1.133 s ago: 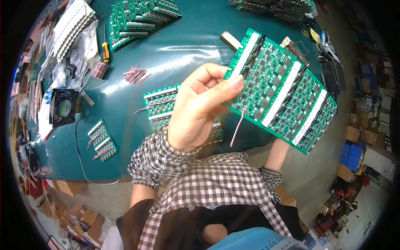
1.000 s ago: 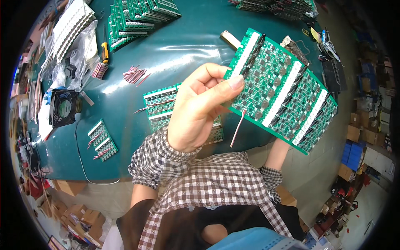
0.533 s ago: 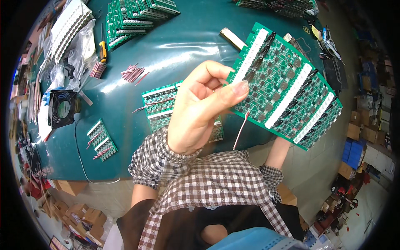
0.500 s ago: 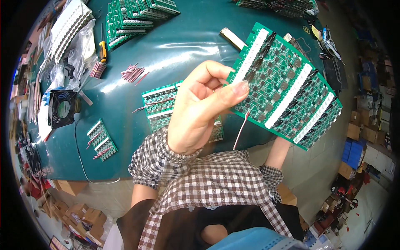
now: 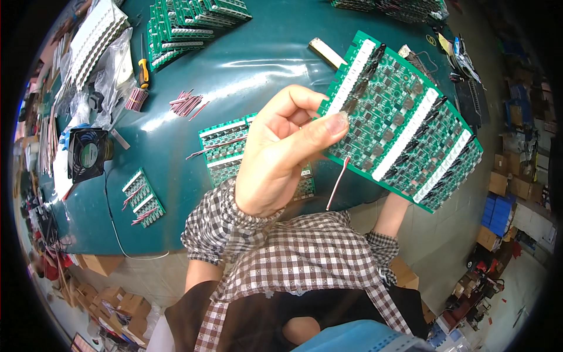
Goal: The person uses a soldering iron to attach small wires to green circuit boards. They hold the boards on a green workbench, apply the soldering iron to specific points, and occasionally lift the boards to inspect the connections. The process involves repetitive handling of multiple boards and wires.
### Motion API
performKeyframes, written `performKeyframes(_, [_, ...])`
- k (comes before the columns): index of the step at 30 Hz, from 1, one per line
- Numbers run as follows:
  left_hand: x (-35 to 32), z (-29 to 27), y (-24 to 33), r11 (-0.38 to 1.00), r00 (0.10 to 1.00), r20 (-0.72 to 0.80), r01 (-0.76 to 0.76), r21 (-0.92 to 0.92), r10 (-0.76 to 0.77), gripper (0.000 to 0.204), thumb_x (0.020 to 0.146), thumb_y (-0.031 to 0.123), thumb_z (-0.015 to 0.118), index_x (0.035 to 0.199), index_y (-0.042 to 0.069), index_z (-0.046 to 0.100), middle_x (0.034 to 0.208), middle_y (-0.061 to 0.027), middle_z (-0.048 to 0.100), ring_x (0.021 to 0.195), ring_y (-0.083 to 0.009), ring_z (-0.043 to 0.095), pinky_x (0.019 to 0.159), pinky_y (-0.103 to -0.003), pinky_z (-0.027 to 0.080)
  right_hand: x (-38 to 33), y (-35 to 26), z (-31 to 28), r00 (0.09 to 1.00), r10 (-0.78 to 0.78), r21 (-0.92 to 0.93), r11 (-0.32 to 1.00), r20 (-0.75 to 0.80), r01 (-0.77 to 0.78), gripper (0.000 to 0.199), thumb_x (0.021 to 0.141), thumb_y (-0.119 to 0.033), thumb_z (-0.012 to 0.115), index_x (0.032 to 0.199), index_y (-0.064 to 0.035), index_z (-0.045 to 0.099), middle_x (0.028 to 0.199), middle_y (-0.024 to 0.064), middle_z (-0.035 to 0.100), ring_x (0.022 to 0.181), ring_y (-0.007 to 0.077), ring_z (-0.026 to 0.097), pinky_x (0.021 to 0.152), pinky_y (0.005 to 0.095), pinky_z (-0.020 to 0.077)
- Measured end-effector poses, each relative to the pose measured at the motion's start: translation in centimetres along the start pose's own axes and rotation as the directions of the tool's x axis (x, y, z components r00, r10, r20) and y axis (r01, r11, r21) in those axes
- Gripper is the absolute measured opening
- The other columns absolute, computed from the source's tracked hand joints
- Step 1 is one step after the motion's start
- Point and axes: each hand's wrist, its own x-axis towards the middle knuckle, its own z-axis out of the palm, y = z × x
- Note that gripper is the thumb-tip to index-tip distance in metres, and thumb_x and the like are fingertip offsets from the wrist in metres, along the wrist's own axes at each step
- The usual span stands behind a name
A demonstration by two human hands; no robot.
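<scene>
A large green circuit board panel (image 5: 384, 108) with white strips and black wires is held up, tilted, to the right of the middle. My left hand (image 5: 281, 146) is closed on its left edge, thumb on the front face. A thin red-and-white wire (image 5: 337, 185) hangs from the panel's lower edge. My right forearm (image 5: 392, 217) rises behind the panel, which hides that hand and its fingers. Another green board panel (image 5: 220, 141) lies on the table partly behind my left hand, with wires across it.
On the green table (image 5: 252, 70) lie a small wired board (image 5: 143, 198), loose short wires (image 5: 186, 104), a wire bundle (image 5: 136, 100), a yellow-handled screwdriver (image 5: 143, 73) and a black fan (image 5: 88, 154). Stacked green boards (image 5: 182, 29) stand at the back. Cardboard boxes (image 5: 126, 308) sit on the floor.
</scene>
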Motion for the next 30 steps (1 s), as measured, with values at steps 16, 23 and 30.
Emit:
performKeyframes(16, [9.9, -8.9, -2.8, 0.629, 0.918, -0.006, 0.276, 0.727, -0.396, 0.024, 0.079, 0.018, 0.070, 0.096, 0.005, 0.062, 0.083, 0.0011, 0.064, 0.077, -0.0054, 0.058, 0.066, -0.020, 0.045, -2.3, 0.1, -2.7, 0.956, 0.180, 0.463, 0.844, 0.233, -0.272, 0.038, 0.086, -0.035, 0.062, 0.103, -0.0046, 0.046, 0.079, 0.0041, 0.055, 0.080, 0.0153, 0.059, 0.100, 0.0455, 0.0404])
performKeyframes(23, [10.7, -10.4, -5.2, 0.153, 0.988, 0.106, -0.088, 0.984, -0.116, 0.028, 0.077, 0.018, 0.070, 0.098, 0.000, 0.063, 0.083, -0.0069, 0.065, 0.075, -0.0139, 0.061, 0.068, -0.027, 0.049, -4.4, 0.9, -0.9, 0.931, 0.292, 0.334, 0.874, 0.221, -0.353, 0.039, 0.086, -0.036, 0.060, 0.103, -0.0043, 0.046, 0.080, 0.0049, 0.056, 0.083, 0.0187, 0.059, 0.112, 0.0485, 0.0194])
performKeyframes(30, [9.4, -9.8, -5.0, -0.215, 0.918, 0.390, -0.368, 0.905, 0.069, 0.028, 0.074, 0.017, 0.069, 0.100, 0.007, 0.065, 0.089, -0.0101, 0.060, 0.080, -0.0260, 0.059, 0.073, -0.033, 0.048, -6.3, 1.9, 0.5, 0.945, 0.269, 0.142, 0.944, 0.185, -0.297, 0.042, 0.089, -0.039, 0.055, 0.105, -0.0019, 0.045, 0.082, 0.0062, 0.059, 0.090, 0.0249, 0.061, 0.112, 0.0531, 0.0162])
